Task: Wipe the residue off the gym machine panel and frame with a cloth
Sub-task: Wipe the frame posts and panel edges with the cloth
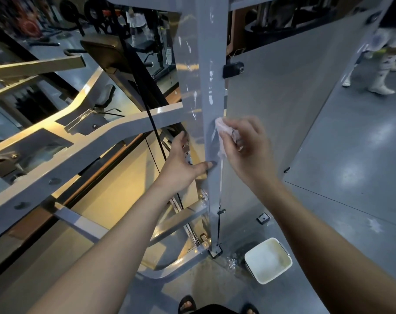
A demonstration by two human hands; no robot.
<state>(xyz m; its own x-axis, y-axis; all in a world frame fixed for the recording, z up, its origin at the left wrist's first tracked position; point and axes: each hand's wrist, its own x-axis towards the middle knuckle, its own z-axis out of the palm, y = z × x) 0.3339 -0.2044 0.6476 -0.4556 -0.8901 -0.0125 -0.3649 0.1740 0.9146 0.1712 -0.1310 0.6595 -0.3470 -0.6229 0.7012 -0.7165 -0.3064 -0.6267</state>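
Residue (210, 99) streaks grey frame (211, 41); right hand (249, 150) grips cloth (224, 130), left hand (181, 164) rests flat.

Left hand (180, 160) splayed, right hand (247, 147) curled

Frame post (211, 64): grey painted metal, smooth w/ a soft sheen, streaked w/ chalky white residue. The panel (283, 98) at its right is flat, smooth matt grey, and the clear sheet (185, 53) at its left looks like glossy see-thru plastic w/ reflections & white smears. Cloth (224, 130): pale pink, soft, crumpled fabric. Floor (351, 155): smooth grey, polished enough to show light glare. Tub (277, 271): smooth white plastic, yellowish inside. Cable (150, 109): thin, black, matt.
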